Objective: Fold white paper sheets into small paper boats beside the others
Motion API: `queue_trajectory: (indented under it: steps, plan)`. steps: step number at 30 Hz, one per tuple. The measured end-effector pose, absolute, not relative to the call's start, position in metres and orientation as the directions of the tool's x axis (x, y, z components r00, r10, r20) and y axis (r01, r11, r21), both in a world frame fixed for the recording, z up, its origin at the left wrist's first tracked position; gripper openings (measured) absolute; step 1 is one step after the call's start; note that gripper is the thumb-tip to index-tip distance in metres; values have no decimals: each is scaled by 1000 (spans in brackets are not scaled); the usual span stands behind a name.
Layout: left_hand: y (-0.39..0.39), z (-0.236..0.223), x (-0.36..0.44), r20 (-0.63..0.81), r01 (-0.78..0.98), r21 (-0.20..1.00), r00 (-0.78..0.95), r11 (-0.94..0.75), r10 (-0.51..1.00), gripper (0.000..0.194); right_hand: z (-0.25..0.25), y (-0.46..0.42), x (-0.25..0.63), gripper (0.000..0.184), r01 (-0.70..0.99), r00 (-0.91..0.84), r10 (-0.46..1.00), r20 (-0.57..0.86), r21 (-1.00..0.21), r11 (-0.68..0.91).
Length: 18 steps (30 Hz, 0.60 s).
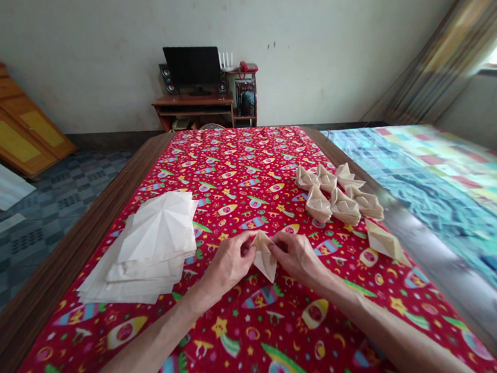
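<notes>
Between my hands is a small folded piece of cream paper (265, 259), diamond-shaped with its lower point toward me. My left hand (235, 257) pinches its left edge between thumb and fingers. On the opposite edge, my right hand (294, 253) grips it the same way. To the left lies a stack of creased white paper sheets (158, 233), its top sheet marked with radiating fold lines. Several folded paper pieces (344, 205) are grouped in two rows at the right, nested in small piles. One more folded piece (385, 241) lies nearer me, apart from them.
A red patterned cloth (254, 338) covers the table, whose brown wooden edge (90, 231) shows at the left. Beyond it stands a desk (194, 101) with a monitor (193, 66). A bed with a checked cover (456, 155) adjoins the right side. A wooden cabinet (14, 124) stands far left.
</notes>
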<state>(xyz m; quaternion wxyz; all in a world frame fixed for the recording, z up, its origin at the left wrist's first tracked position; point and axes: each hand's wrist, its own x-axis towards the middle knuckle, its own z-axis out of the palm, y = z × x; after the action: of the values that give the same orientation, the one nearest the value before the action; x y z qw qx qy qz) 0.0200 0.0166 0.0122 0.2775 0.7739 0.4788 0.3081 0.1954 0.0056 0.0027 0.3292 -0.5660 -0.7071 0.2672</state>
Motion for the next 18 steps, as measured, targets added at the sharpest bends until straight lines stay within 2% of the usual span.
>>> queue_trajectory:
  steps: [10, 13, 18]
  plan:
    - [17, 13, 20, 20, 290, 945, 412, -153, 911, 35, 3, 4, 194, 23, 588, -146, 969, 199, -771, 247]
    - [17, 17, 20, 4, 275, 952, 425, -133, 905, 37, 1, 4, 193, 24, 588, -132, 972, 193, -774, 234]
    - [17, 17, 20, 36, 387, 896, 421, -215, 906, 35, 0, 2, 193, 16, 618, -160, 962, 220, -738, 271]
